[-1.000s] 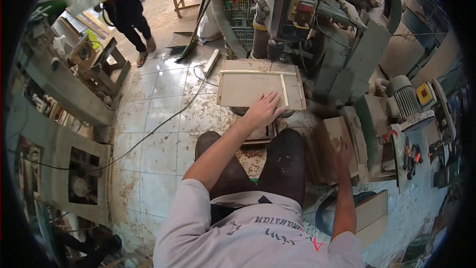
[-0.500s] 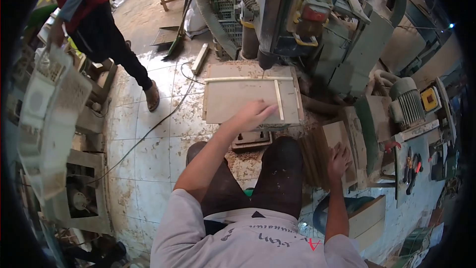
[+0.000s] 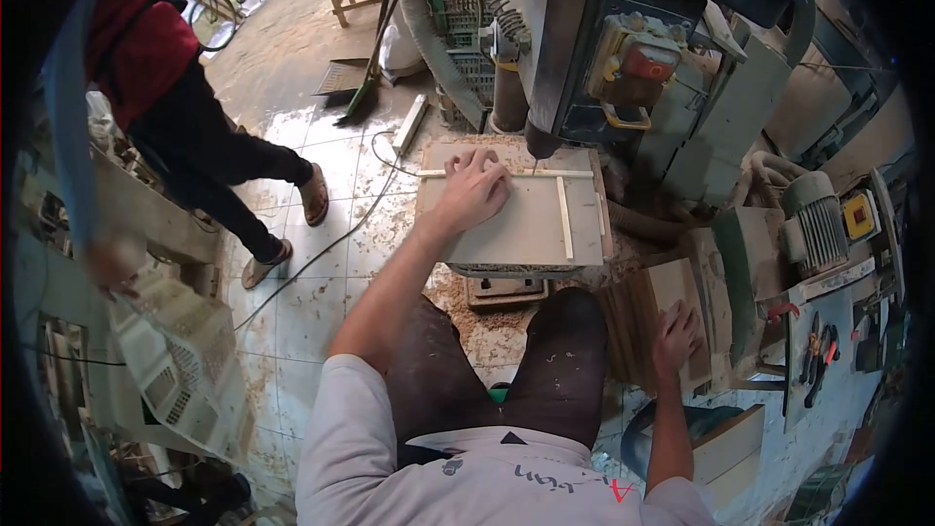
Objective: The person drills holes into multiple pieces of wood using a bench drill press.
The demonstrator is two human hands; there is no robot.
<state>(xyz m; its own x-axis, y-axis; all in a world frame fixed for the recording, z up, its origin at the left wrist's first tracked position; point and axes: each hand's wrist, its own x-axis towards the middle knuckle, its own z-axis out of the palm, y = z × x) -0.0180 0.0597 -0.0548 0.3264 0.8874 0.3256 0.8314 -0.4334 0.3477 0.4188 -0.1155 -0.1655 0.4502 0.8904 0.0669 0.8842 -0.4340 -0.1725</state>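
My left hand (image 3: 474,190) rests on the left half of a flat board (image 3: 526,229) on the drill press table, fingers bent and slightly apart over a thin wooden strip (image 3: 575,173) along the back. I see nothing held in it. A second strip (image 3: 565,219) runs from the first toward me on the right. The drill bit (image 3: 534,164) points down just above the back strip, to the right of my left hand. My right hand (image 3: 677,336) lies with its fingers spread on the top panel of a stack of wooden panels (image 3: 631,317) beside my right knee.
The drill press body carries a red switch box (image 3: 643,63). On the right stand a grey motor (image 3: 815,219) and pliers (image 3: 820,360). A person (image 3: 195,107) at the left has a pale plastic crate (image 3: 190,360) near one hand. A cable (image 3: 331,258) crosses the sawdust-strewn tiles.
My left hand has moved left and back to the rear strip. My right hand stays on the panels. The other person has come nearer, the crate now lower. My view has shifted a little.
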